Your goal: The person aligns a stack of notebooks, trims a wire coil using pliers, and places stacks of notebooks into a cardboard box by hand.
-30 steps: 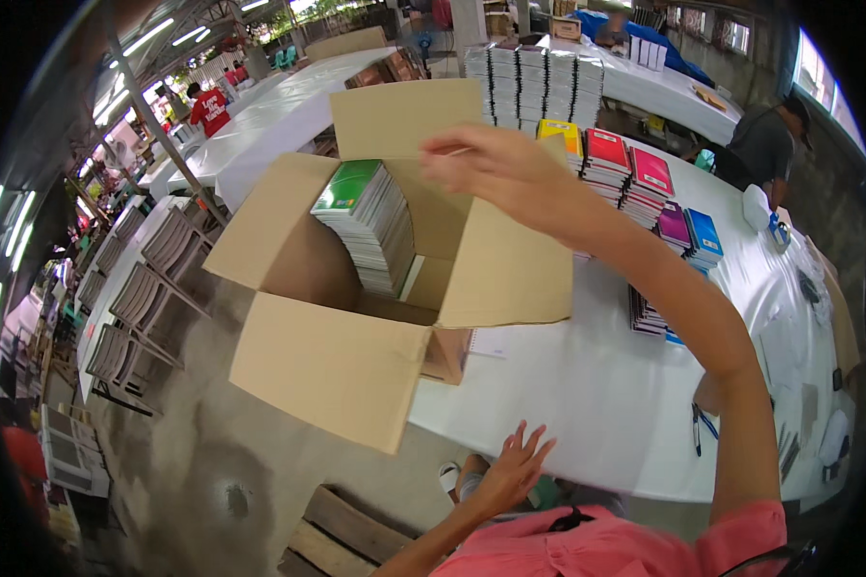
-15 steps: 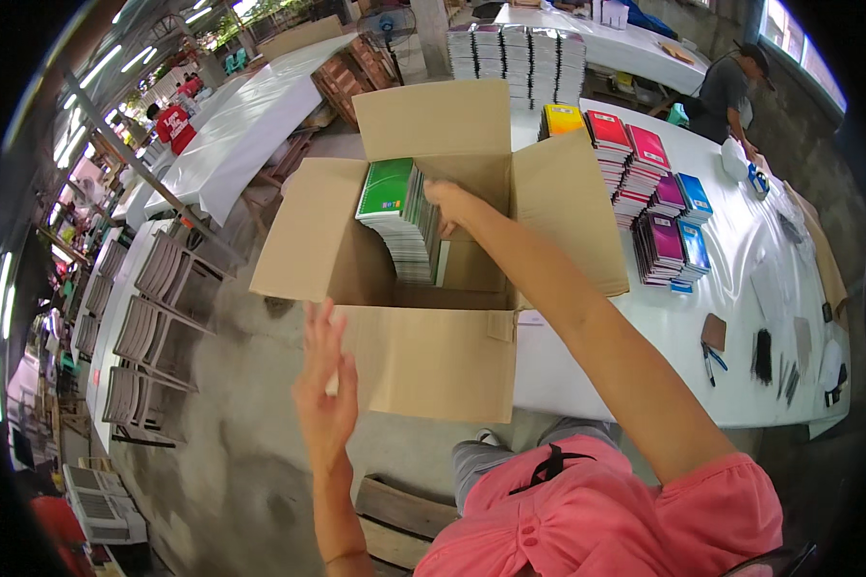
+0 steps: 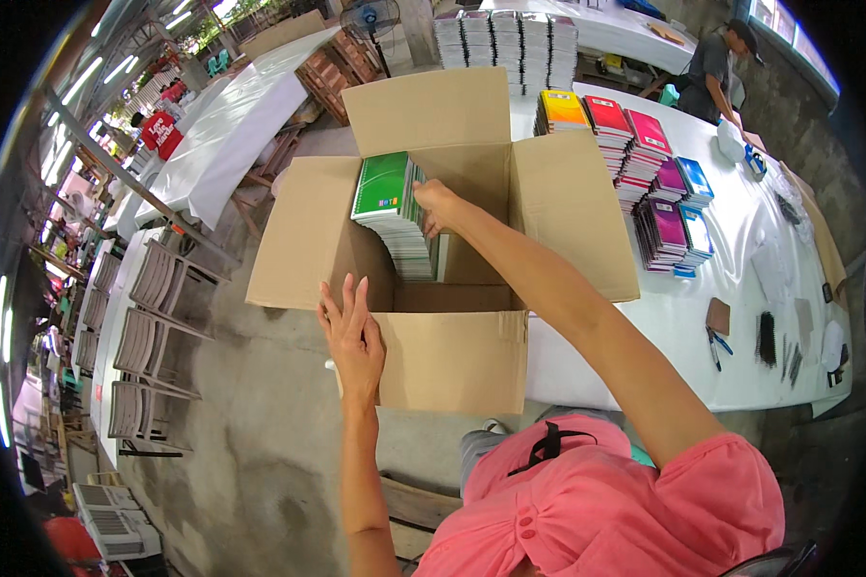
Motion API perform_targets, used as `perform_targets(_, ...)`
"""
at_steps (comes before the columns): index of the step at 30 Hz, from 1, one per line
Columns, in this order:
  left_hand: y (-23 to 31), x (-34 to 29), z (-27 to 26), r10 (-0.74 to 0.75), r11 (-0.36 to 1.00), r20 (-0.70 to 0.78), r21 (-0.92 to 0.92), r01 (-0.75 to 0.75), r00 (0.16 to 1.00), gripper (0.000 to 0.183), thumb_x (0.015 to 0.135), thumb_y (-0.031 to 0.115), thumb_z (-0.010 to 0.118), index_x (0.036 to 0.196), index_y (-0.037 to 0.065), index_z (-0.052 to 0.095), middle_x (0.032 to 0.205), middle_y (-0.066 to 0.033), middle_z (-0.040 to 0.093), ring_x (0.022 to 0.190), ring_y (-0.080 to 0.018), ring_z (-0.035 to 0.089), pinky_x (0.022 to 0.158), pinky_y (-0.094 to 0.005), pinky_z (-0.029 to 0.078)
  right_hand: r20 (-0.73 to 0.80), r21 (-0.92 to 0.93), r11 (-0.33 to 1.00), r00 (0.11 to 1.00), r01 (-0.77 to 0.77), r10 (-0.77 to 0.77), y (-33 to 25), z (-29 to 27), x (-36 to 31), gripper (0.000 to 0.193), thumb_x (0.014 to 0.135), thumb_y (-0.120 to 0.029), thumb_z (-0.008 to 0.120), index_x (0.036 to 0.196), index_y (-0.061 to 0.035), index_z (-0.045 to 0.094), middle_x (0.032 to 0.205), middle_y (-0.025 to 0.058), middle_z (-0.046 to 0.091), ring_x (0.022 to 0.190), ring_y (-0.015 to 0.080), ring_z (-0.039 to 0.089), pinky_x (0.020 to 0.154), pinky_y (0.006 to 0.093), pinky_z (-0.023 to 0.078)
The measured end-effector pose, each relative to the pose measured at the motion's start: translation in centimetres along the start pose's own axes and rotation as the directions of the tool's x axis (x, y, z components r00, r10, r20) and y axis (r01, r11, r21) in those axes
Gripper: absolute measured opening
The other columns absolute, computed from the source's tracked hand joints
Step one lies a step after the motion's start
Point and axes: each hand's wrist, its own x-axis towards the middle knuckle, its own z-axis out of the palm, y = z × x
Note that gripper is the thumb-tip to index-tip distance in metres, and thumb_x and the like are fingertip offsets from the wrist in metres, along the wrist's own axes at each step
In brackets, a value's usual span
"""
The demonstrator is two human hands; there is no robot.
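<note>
A tall stack of spiral notebooks with a green cover point(image 3: 382, 183) on top stands inside an open cardboard box point(image 3: 452, 361), against its left side. My right hand point(image 3: 435, 205) reaches in over the box's right side and grips the stack's right edge, thumb toward the top and fingers bent downward. Parts of those fingers are hidden. My left hand point(image 3: 353, 332) is by the box's near left corner, at the base of the near flap. Its fingers are spread and hold nothing.
A white-covered table point(image 3: 587, 361) to the right bears stacks of yellow, red point(image 3: 609, 115), purple point(image 3: 660, 221) and blue notebooks, plus pliers point(image 3: 718, 346). More notebook stacks point(image 3: 506, 43) stand behind. A person point(image 3: 717, 72) works at the far right. Stacked chairs point(image 3: 149, 337) stand left.
My left hand has moved right and up to the box's near left corner. My right hand has shifted slightly left and now presses against the notebook stack.
</note>
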Motion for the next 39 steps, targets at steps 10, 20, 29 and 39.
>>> perform_targets(10,-0.2,0.0,0.5,0.022,0.998,0.003,0.058,-0.022,1.0,0.055,0.086,-0.004,0.043,0.137,0.013,0.053,0.149,-0.0063,0.044,0.146,-0.04,0.019,0.115,-0.0569,0.008,0.026,0.067,0.997,0.999,-0.025,0.023,-0.9,2.0,-0.2,0.087,0.097,-0.062,0.029,0.151,0.0029,0.008,0.145,0.0454,0.019,0.129,0.0624,0.03,0.101,0.0684,0.033)
perform_targets(20,0.1,0.0,1.1,0.017,0.996,-0.024,0.083,-0.015,1.0,0.058,0.083,-0.005,0.043,0.137,0.014,0.054,0.15,-0.006,0.043,0.146,-0.0402,0.018,0.115,-0.0575,0.008,-0.047,0.007,1.0,0.999,-0.007,0.007,-1.7,1.9,-1.1,0.09,0.088,-0.077,0.03,0.149,-0.0097,0.03,0.146,0.0242,0.038,0.12,0.0496,0.049,0.086,0.0702,0.045)
perform_targets(29,0.5,0.6,1.8,0.042,0.997,-0.034,0.069,-0.04,0.999,0.058,0.084,-0.004,0.041,0.137,0.014,0.054,0.15,-0.0048,0.043,0.147,-0.0389,0.017,0.116,-0.0567,0.007,0.091,0.22,0.972,0.994,-0.08,0.061,-2.3,0.7,0.9,0.099,0.084,-0.081,0.033,0.154,-0.0153,0.011,0.158,0.0249,0.009,0.138,0.0531,0.022,0.098,0.0728,0.033)
perform_targets(39,0.3,0.3,1.5,0.035,0.996,-0.047,0.08,-0.031,0.998,0.058,0.084,-0.004,0.039,0.137,0.013,0.054,0.15,-0.0055,0.043,0.147,-0.0383,0.015,0.116,-0.0571,0.006,0.099,0.32,0.933,0.985,-0.167,0.143,-3.1,2.4,0.3,0.103,0.085,-0.077,0.04,0.154,-0.0129,-0.002,0.152,0.0369,-0.004,0.133,0.0665,0.008,0.102,0.074,0.025)
